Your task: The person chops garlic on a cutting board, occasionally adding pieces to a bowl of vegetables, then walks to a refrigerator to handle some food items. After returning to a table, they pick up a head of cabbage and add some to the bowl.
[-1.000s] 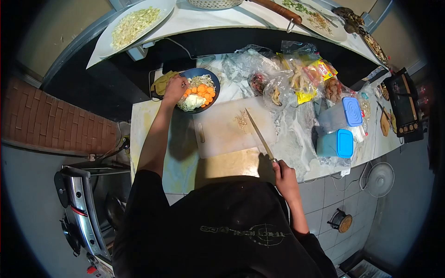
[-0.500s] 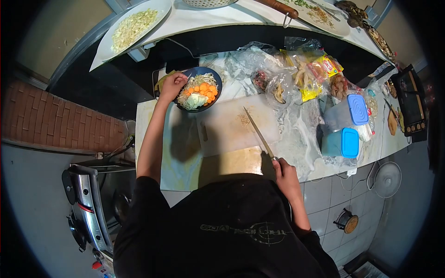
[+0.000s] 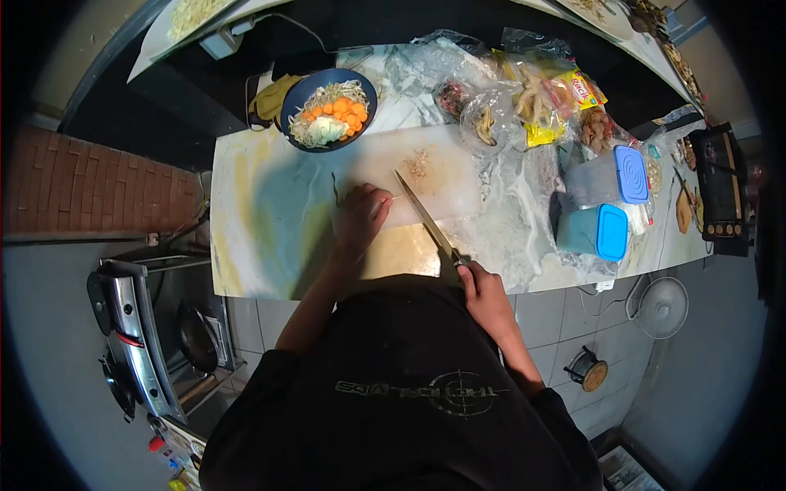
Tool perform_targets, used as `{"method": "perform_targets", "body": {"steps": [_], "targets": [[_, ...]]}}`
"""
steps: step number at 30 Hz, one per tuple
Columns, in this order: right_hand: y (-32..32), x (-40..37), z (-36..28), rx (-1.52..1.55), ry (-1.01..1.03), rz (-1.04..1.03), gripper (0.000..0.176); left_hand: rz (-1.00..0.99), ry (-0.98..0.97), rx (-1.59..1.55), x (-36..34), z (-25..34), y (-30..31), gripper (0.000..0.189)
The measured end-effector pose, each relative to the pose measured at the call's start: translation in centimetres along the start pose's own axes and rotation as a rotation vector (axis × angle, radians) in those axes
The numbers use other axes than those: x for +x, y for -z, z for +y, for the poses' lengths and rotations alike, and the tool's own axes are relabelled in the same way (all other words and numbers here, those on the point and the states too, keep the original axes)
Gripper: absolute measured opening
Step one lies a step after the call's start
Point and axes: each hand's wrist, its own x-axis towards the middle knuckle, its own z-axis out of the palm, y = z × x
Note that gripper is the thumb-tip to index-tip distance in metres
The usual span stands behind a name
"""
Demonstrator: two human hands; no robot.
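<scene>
My left hand (image 3: 364,214) is over the left part of the white cutting board (image 3: 454,192), fingers pinched on a thin pale strand that looks like a bean sprout (image 3: 397,197). Its tip points toward the blade. Gripped by the handle in my right hand (image 3: 486,296), a long kitchen knife (image 3: 427,217) slants across the board, tip pointing away and left. Finely chopped brownish bits (image 3: 420,167) lie beyond the blade. Behind my left hand, a dark plate (image 3: 329,149) holds bean sprouts (image 3: 356,90), sliced carrots (image 3: 354,108) and a pale green cabbage-like piece (image 3: 327,129).
Plastic bags (image 3: 491,123) of ingredients and yellow packets crowd the back right. Two lidded containers (image 3: 610,232) stand on the right of the marble counter (image 3: 246,213). A raised ledge runs behind, carrying a white plate of shredded vegetable (image 3: 190,20). A stove (image 3: 135,327) is at left.
My left hand has come from the dark plate toward me and right, down to the board, with a thin strand in its fingers. The knife stays in my right hand over the board.
</scene>
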Motion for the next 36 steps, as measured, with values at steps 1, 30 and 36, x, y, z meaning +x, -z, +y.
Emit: {"method": "perform_targets", "body": {"steps": [1,30,36], "targets": [[0.1,-0.1,-0.1,-0.012,-0.018,-0.019,0.031,0.024,-0.060,0.069,0.0,0.2,0.0,0.008],[-1.2,1.1,-0.5,-0.300,-0.004,-0.003,0.031,0.026,-0.008,-0.018,0.1,-0.4,0.2,0.009],[-0.3,1.1,-0.4,-0.242,-0.042,0.066,0.030,0.006,0.029,-0.076,0.0,-0.6,-0.1,0.010]]}}
